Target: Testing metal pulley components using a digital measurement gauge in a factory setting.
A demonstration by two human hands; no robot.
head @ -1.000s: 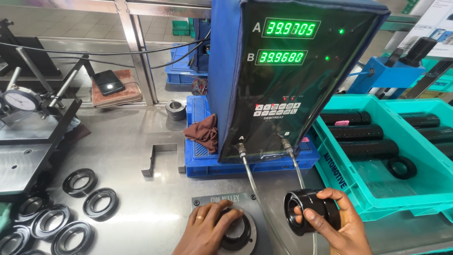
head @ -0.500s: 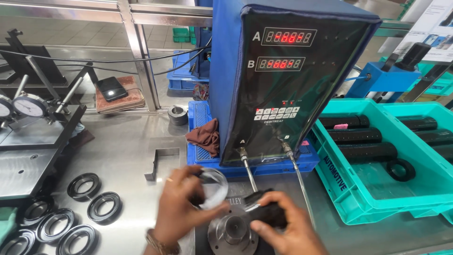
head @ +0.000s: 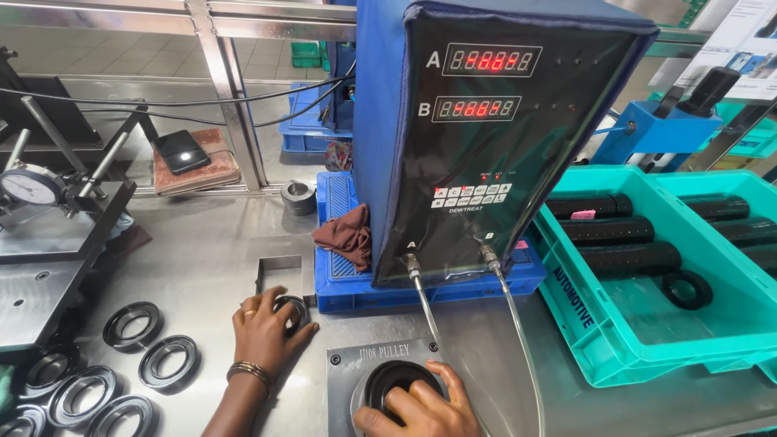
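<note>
1. Fingers of the right hand (head: 421, 409) are curling down over a black part (head: 396, 382) that is sitting in the round socket of a grey fixture plate (head: 348, 360) at the bench's near edge; the hand is pressing on the part rather than pinching it.
2. Left hand (head: 263, 332) is lying palm-down on the steel bench (head: 202, 267), fingers loosely spread and covering a dark ring (head: 293, 306); whether it is gripping the ring cannot be told. A bangle is circling that wrist.
3. Black rings (head: 168, 361) are lying flat in a loose group at the bench's near left, well apart from the fixture plate.
4. Two cables (head: 510, 324) are running from the fixture side up to sockets at the foot of a gauge box (head: 486, 137).
5. The gauge box, wrapped in a blue cover, is standing on a low blue tray (head: 340, 283), and its two displays are glowing red.
6. A brown rag (head: 346, 233) is lying on that tray, just beside the box.
7. A teal crate (head: 631, 340) is sitting at the right, holding black cylinders (head: 623, 259) laid side by side and one loose ring.
8. A dial gauge (head: 31, 188) is standing on a stand at far left.
9. A phone (head: 182, 150) is resting on a brown pad farther back, near a small steel cup (head: 298, 197).
</note>
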